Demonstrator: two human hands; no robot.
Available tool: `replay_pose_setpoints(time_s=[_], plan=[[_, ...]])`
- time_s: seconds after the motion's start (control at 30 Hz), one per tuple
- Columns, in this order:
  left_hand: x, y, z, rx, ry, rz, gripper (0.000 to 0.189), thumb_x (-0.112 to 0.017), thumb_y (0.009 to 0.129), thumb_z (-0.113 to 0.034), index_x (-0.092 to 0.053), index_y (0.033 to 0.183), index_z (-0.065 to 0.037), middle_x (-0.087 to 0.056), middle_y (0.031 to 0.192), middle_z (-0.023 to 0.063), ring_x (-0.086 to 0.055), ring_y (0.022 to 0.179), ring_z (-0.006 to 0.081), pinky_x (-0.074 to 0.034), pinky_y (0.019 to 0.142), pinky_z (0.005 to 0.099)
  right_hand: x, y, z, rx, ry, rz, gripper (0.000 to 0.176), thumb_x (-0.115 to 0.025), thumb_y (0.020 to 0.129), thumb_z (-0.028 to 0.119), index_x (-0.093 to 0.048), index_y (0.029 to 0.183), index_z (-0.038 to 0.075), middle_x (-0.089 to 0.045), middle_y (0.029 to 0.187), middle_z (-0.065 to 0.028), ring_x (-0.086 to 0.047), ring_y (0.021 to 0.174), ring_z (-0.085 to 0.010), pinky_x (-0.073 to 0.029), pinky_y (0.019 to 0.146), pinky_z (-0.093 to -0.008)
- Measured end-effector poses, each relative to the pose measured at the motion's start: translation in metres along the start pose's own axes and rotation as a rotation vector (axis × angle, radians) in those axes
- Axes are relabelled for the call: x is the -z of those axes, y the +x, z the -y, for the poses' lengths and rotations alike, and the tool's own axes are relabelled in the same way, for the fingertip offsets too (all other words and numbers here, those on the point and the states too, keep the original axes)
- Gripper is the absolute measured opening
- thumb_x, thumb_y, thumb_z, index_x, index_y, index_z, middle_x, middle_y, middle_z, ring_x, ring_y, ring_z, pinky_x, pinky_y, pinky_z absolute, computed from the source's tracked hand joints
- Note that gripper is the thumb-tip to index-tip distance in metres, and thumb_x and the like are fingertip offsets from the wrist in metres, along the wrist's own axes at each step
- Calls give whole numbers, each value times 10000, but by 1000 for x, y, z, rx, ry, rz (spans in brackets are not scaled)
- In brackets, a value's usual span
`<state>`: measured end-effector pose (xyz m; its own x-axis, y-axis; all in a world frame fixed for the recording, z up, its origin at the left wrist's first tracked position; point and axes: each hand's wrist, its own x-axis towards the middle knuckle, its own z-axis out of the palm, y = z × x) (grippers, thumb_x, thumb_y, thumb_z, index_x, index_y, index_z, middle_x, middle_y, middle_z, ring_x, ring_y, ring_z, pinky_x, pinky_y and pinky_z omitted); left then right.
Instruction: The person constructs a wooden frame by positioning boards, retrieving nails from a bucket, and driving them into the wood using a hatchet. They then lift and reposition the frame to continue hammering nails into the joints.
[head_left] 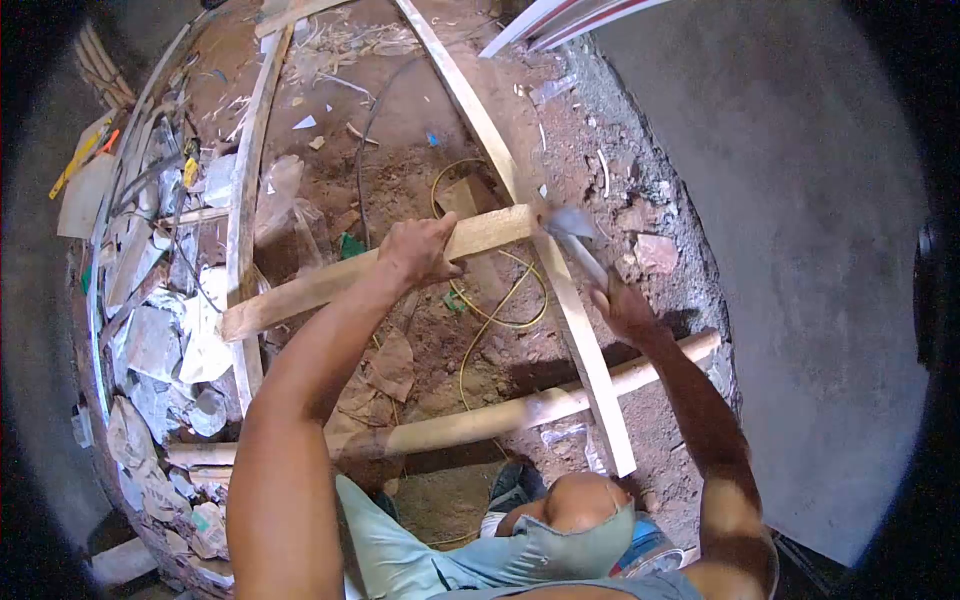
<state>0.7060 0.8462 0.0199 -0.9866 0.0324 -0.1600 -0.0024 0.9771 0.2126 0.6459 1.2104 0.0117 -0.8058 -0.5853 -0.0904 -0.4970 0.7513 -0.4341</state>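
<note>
My left hand (418,252) is closed around a short wooden beam (320,287), its fingers wrapped over the upper side. The beam lies crosswise over two long wooden strips, the left strip (245,195) and the right strip (575,320). In my right hand (630,312) is a hammer (585,258), gripped by its handle. Its head is smeared by motion and sits right at the beam's right end, above the right strip.
A round wooden pole (480,422) runs crosswise below the strips, near my knees. A yellow cord (465,350) loops over the dirt floor. Rubble and scraps (155,340) heap up at left, with a yellow handsaw (75,165) farther back. A pinkish stone (656,253) lies at right.
</note>
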Motion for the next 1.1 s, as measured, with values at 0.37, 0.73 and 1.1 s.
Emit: replay_pose_setpoints(time_s=[0.37, 0.73, 1.1], plan=[[-7, -1, 1, -30, 28, -17, 700, -783, 642, -569, -457, 1089, -140, -673, 906, 161, -672, 819, 369, -538, 694, 488, 74, 14, 53, 609, 909, -546, 334, -426, 991, 226, -510, 1189, -30, -595, 841, -150, -564, 693, -266, -502, 712, -368], [-2, 0, 1, -57, -67, -8, 772, -802, 647, -520, -498, 1236, -126, -662, 979, 169, -644, 943, 352, -519, 793, 471, 101, 17, 63, 212, 736, -764, 256, -465, 985, 201, -582, 1095, 1, -648, 982, -173, -629, 901, -227, -541, 770, -375], [-14, 2, 13, -20, -16, 26, 833, -753, 659, -595, -461, 1353, -237, -663, 1091, 102, -626, 1047, 292, -517, 864, 443, 150, 16, 132, 116, 664, -737, 415, -445, 998, 429, -533, 1160, 58, -523, 719, -31, -459, 540, -82, -355, 432, -244]])
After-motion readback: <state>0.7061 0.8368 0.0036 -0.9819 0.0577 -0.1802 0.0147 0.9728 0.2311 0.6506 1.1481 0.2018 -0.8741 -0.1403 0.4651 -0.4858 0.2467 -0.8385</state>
